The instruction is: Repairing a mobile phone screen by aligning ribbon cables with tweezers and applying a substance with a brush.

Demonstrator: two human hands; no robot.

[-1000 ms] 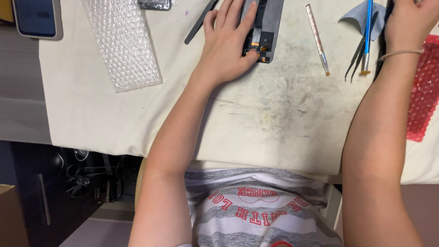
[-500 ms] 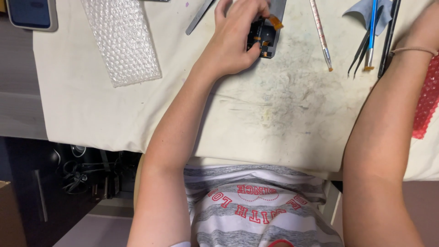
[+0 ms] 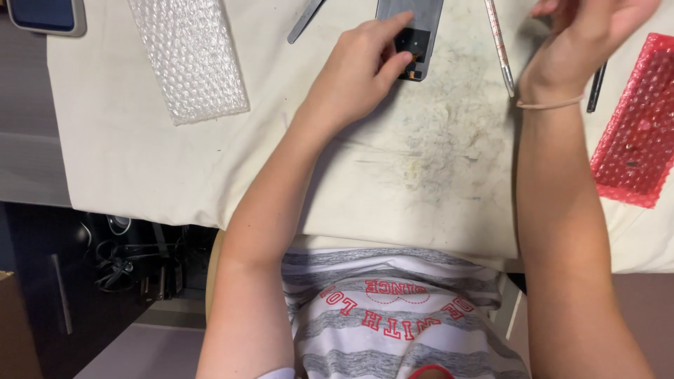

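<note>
**Hands at work over a dismantled phone panel**

A person leans over a counter (image 3: 175,175) covered with a stained cream cloth. The left hand (image 3: 354,74) rests on a dark grey phone panel (image 3: 414,28) that lies flat near the far edge of the cloth, running out of the top of the frame. Its grip is loose: the forefinger reaches along the panel's left side and the thumb presses near the small black part with orange contacts at its lower end, the other fingers curled on the cloth, with nothing lifted. The right hand (image 3: 586,35) is raised just right of the panel, fingers half bent and grasping nothing, a thin band round its wrist. Between the two hands lies a slim white stick (image 3: 500,49), slanting away from the panel. A dark thin tool (image 3: 595,88) shows beside the right wrist. A sheet of clear bubble wrap (image 3: 186,56) lies well to the left, a red bubble wrap pouch (image 3: 639,133) on the far right, a grey flat tool (image 3: 305,20) near the top, and a blue phone (image 3: 45,15) in the top left corner.
</note>
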